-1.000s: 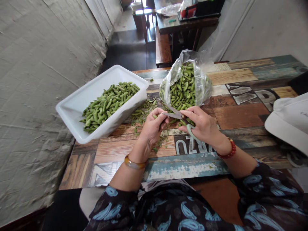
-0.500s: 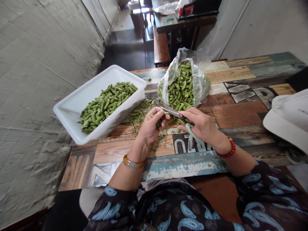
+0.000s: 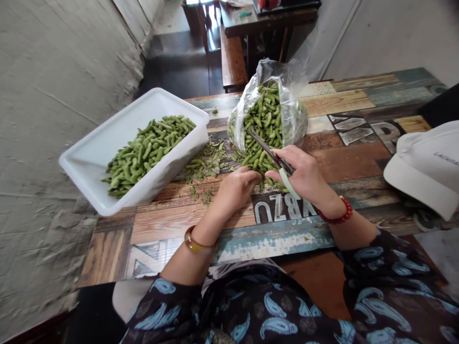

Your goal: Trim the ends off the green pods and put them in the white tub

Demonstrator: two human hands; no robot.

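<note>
Scissors (image 3: 286,179) clamped in right hand (image 3: 304,174) — point blades (image 3: 264,146) toward 11 o'clock, off left hand (image 3: 237,188) beside pods (image 3: 253,159) — left grip: cannot tell.

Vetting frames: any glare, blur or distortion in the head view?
Head view: bright glare left of the far table, sheen on the plastic bag, apparent wide-angle stretching of the cap, wall smeared at far left; scissors and edamame pods look fairly clear.

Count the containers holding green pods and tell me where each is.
2. A white tub stands to the left of the left hand; a clear plastic bag lies open beyond that hand, slightly to its right, green pods at its mouth. None seems hidden.
</note>
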